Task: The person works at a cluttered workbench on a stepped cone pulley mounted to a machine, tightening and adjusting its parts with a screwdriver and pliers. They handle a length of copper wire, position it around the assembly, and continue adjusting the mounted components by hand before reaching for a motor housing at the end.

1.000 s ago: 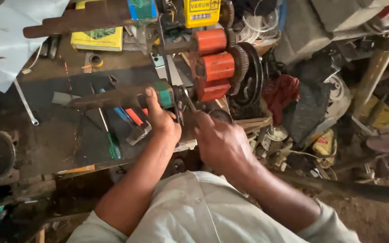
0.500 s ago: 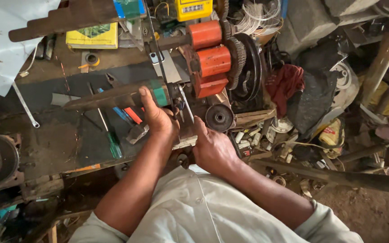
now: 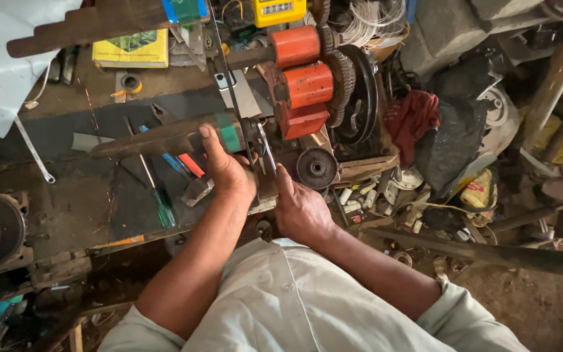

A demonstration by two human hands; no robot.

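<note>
Left hand (image 3: 226, 171) grips the wooden former (image 3: 164, 138); right hand (image 3: 301, 208) rests beside.

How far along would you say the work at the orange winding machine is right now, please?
Done: nothing finished shows; whether wire is wound yet is hidden. In hand: the left hand grips the long wooden former on the orange winding machine, while the right hand touches the metal parts at the shaft end. Left: tools such as the green-handled screwdriver lie unused on the bench.

Both hands (image 3: 229, 171) (image 3: 301, 208) forward, close together, fingers seemingly curled, forearms converging.
</note>
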